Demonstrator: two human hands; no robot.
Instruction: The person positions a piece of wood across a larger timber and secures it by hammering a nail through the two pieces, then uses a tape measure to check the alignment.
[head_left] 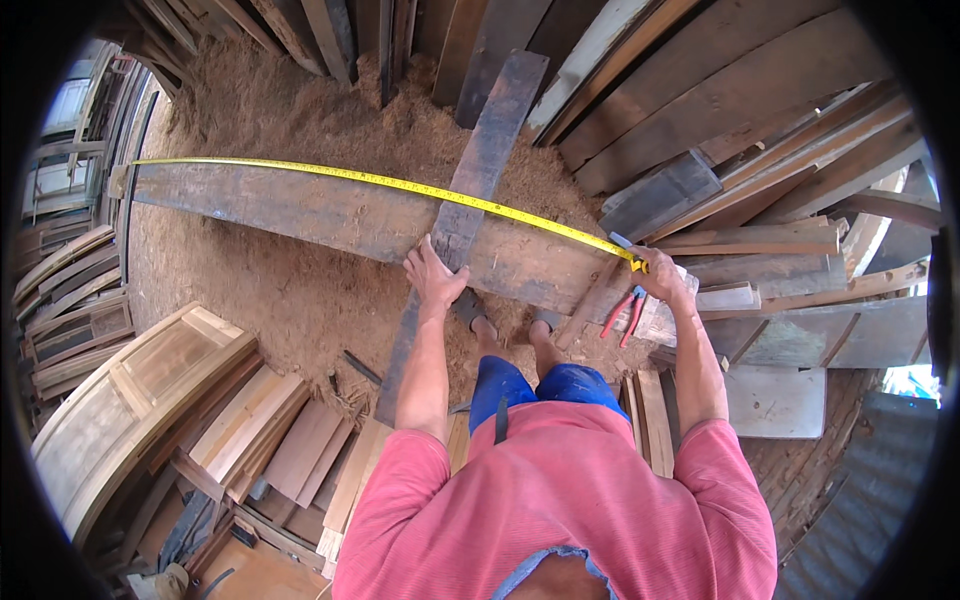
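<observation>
A long weathered plank [330, 208] lies across in front of me. A narrower dark board [497, 125] crosses over it at an angle. My left hand [437, 278] grips this crossing board, fingers on its left side and thumb on its right. At the long plank's right end, my right hand [662, 276] is closed around a tape measure [639, 264]. Its yellow blade [390, 182] stretches along the far edge of the long plank, over the crossing board, to the plank's left end. Red-handled pliers [628, 314] lie just below my right hand.
Sawdust [270, 110] covers the ground. Boards [720, 90] lean and pile at the far side and right. A curved panelled wooden piece [150, 385] and stacked planks [250, 425] stand at the lower left. A corrugated sheet [860, 500] is at the lower right.
</observation>
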